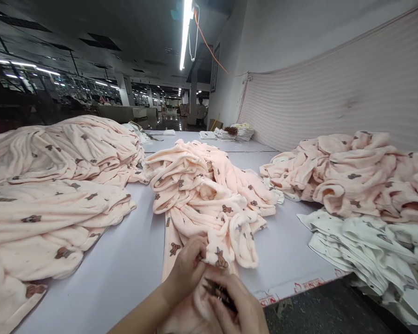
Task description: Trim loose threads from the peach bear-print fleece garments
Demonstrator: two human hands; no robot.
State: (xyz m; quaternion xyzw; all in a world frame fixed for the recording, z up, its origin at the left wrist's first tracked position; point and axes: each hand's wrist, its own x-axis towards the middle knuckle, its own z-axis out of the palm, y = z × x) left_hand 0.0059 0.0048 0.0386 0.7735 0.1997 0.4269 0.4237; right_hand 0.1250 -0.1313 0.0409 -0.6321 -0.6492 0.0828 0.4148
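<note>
A pink fleece garment with brown bear prints (pixel 209 204) lies in a heap down the middle of the white table (pixel 125 273). My left hand (pixel 186 266) pinches its near edge, fingers closed on the fabric. Just below and to the right, my right hand (pixel 238 308) is closed around small dark thread snips (pixel 218 292), whose tips point left toward the pinched fabric.
Stacks of the same pink fleece (pixel 55 185) fill the left side and another pile (pixel 355 171) lies at right, with white printed garments (pixel 376 255) in front of it. Folded white stacks (pixel 235 133) sit far back. A striped cloth wall (pixel 334 93) runs along the right.
</note>
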